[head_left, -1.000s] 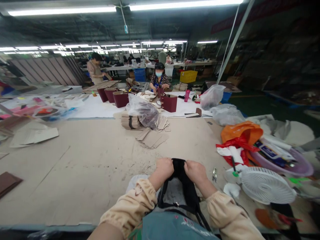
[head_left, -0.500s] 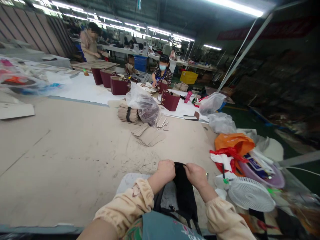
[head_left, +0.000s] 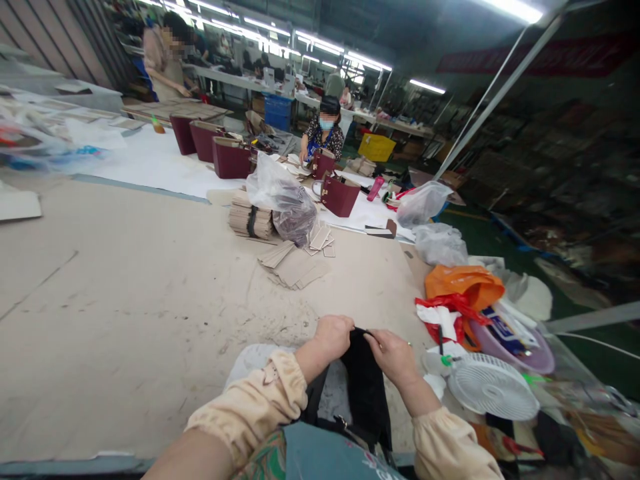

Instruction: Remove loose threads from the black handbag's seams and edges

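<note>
A black fabric piece (head_left: 365,380), with strap-like parts and a small metal fitting near its lower end, hangs between my hands close to my body. I cannot make out its exact kind. My left hand (head_left: 333,339) pinches its top edge from the left, the fingers closed. On the other side of that edge, my right hand (head_left: 394,355) grips it between thumb and fingers. Under and behind the piece lies a pale grey sheet (head_left: 253,363) on the table. My apron hides the lowest part of the black fabric.
On the table (head_left: 125,300) ahead stand a bundle of card pieces (head_left: 245,217), a plastic bag (head_left: 295,207) and loose card pieces (head_left: 293,267). Farther off are maroon handbags (head_left: 340,195) and a co-worker (head_left: 325,133). A white fan (head_left: 493,387) and orange bag (head_left: 465,287) lie right.
The view has shifted slightly. Both hands keep hold of the black fabric piece's top edge, almost in the same place. The seated co-worker's head is tipped lower.
</note>
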Demonstrator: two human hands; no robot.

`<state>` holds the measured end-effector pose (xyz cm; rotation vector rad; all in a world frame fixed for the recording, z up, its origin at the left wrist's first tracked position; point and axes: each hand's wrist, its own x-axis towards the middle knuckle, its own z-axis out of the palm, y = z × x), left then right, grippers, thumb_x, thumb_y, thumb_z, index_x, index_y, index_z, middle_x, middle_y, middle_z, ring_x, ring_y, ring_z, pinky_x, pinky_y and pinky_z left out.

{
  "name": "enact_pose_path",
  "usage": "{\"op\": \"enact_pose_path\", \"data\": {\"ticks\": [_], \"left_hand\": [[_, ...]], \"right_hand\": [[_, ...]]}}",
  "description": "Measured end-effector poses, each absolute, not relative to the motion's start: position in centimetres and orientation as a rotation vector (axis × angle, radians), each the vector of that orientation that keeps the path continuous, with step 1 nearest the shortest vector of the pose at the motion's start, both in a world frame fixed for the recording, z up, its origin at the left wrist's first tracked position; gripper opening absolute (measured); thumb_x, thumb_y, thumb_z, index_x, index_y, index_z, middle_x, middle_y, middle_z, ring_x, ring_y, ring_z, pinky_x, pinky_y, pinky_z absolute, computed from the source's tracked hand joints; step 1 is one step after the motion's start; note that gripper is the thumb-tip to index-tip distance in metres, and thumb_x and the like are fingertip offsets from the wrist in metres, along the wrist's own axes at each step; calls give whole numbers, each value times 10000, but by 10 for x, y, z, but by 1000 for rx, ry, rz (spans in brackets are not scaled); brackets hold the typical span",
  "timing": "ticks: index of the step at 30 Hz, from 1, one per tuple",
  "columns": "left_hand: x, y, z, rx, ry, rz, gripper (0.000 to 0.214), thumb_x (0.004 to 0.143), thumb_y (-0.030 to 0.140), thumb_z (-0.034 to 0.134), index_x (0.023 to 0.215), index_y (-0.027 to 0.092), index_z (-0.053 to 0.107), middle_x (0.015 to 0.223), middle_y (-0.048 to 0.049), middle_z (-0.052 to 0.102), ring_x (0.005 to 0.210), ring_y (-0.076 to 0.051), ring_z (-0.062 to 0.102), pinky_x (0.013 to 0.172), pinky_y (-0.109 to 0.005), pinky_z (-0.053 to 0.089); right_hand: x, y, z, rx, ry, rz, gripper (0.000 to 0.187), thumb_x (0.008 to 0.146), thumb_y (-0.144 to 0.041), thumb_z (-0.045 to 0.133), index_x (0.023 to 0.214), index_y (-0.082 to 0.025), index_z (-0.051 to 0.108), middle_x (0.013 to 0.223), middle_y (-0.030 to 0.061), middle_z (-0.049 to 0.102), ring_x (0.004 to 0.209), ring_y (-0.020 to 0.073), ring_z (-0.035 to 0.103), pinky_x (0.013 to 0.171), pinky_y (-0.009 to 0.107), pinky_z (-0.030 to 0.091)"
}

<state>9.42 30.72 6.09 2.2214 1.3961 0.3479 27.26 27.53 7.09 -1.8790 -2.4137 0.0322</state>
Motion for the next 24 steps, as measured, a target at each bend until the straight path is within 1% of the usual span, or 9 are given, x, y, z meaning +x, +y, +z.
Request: {"op": "enact_pose_path", "data": {"ticks": [2, 3, 8, 13, 16, 19, 21, 22, 24], "left_hand": [[95, 306, 61, 2227, 1398, 348, 214, 854, 193, 414, 938, 194, 611, 914, -61, 670, 850, -181, 622, 757, -284, 476], [96, 306, 61, 2230, 1402, 348, 213, 852, 188, 412, 937, 189, 607, 913, -65, 668, 846, -182, 622, 753, -283, 476], [97, 306, 61, 2248, 1422, 343, 200, 836, 169, 411, 918, 181, 593, 900, -68, 662, 835, -191, 621, 750, -297, 477], [99, 309, 63, 2254, 1447, 330, 195, 810, 144, 422, 904, 174, 591, 892, -71, 657, 835, -192, 619, 749, -293, 475], [99, 308, 64, 2254, 1455, 319, 195, 814, 150, 421, 908, 171, 591, 894, -75, 656, 838, -186, 619, 756, -285, 472], [99, 305, 65, 2261, 1447, 312, 192, 819, 160, 421, 913, 177, 588, 895, -70, 655, 834, -183, 617, 752, -284, 471], [100, 303, 65, 2268, 1446, 311, 191, 821, 166, 422, 919, 178, 585, 895, -68, 654, 831, -185, 616, 745, -285, 471], [100, 303, 65, 2270, 1448, 309, 191, 821, 166, 420, 919, 178, 584, 892, -68, 653, 829, -187, 615, 740, -286, 470], [100, 303, 64, 2276, 1455, 303, 196, 824, 160, 410, 915, 179, 582, 880, -67, 653, 824, -189, 615, 731, -289, 469]], "right_hand": [[272, 276, 71, -1835, -2406, 49, 330, 912, -384, 393, 1102, -225, 611, 927, 35, 686, 860, 148, 615, 726, 231, 412], [271, 277, 71, -1810, -2406, 52, 326, 914, -374, 394, 1102, -221, 611, 938, 40, 684, 872, 150, 611, 738, 233, 414], [263, 282, 71, -1735, -2453, 45, 331, 931, -287, 347, 874, -192, 659, 827, 55, 673, 827, 155, 589, 763, 244, 394], [261, 285, 69, -1711, -2471, 10, 356, 926, -264, 340, 758, -169, 640, 725, 72, 641, 767, 167, 569, 757, 268, 377], [265, 283, 67, -1712, -2450, 12, 352, 928, -276, 337, 807, -171, 650, 758, 73, 655, 787, 168, 580, 755, 268, 390], [267, 280, 67, -1715, -2427, 39, 309, 916, -330, 382, 985, -182, 645, 887, 68, 681, 864, 167, 598, 758, 257, 415], [266, 279, 68, -1723, -2429, 72, 325, 907, -358, 404, 1104, -198, 607, 977, 61, 680, 904, 166, 600, 766, 254, 424], [265, 278, 68, -1731, -2433, 90, 326, 910, -355, 398, 1118, -206, 600, 994, 55, 680, 907, 163, 600, 772, 252, 424], [260, 280, 69, -1748, -2446, 120, 311, 923, -320, 367, 1048, -216, 632, 961, 46, 687, 885, 156, 602, 778, 244, 414]]}}
